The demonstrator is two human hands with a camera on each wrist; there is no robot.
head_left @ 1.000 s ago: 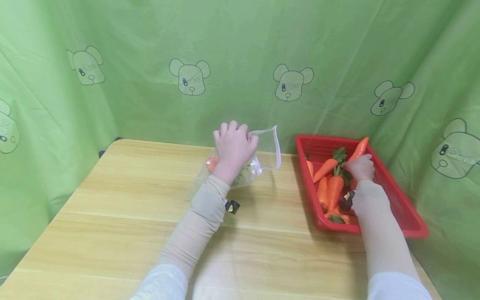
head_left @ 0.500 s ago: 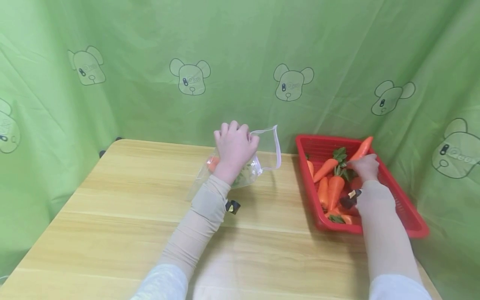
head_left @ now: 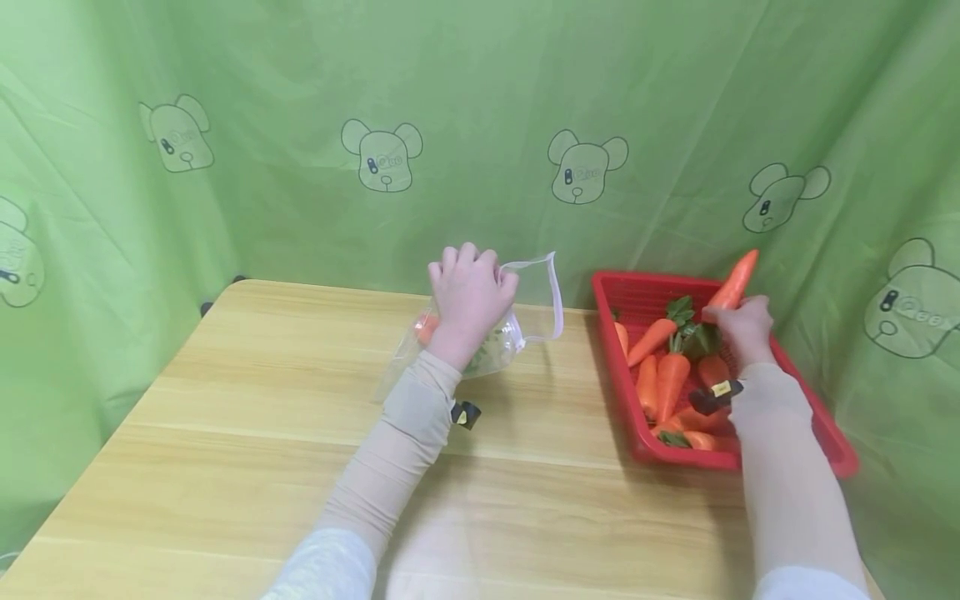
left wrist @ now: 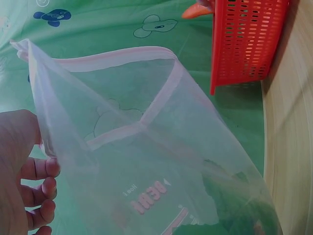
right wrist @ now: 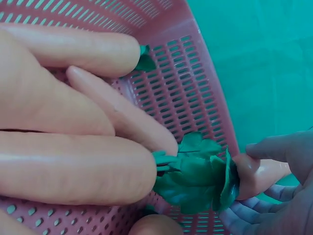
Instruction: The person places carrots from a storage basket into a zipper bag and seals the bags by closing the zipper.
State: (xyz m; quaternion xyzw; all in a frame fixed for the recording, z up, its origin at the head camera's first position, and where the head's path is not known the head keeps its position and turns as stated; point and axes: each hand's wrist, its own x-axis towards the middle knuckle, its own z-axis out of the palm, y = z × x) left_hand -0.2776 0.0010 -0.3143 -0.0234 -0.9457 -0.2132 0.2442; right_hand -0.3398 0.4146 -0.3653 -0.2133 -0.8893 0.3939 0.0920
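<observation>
My left hand (head_left: pixel 472 300) grips the edge of a clear zip bag (left wrist: pixel 161 147) whose white-rimmed mouth (head_left: pixel 557 300) gapes to the right. Inside the bag show a bit of orange carrot (head_left: pixel 426 327) and green leaves. In the left wrist view, the thumb and fingers of the left hand (left wrist: pixel 29 181) pinch the bag's side. Over the far right of the red basket (head_left: pixel 617 367), my right hand (head_left: pixel 744 325) holds a carrot (head_left: pixel 737 279) near its leafy end, tip pointing up. The right wrist view has the thumb and fingers around that carrot (right wrist: pixel 259 177), its green leaves toward the basket.
Several more carrots (head_left: pixel 670 385) with green tops lie in the basket, mostly along its left and near side. A wooden table (head_left: pixel 247 400) carries bag and basket. Behind and beside it hangs a green curtain (head_left: pixel 480 100) with bear-face prints.
My right hand has lifted the carrot up and to the right, so its tip now rises above the basket's back rim. The left hand and the bag have stayed in place.
</observation>
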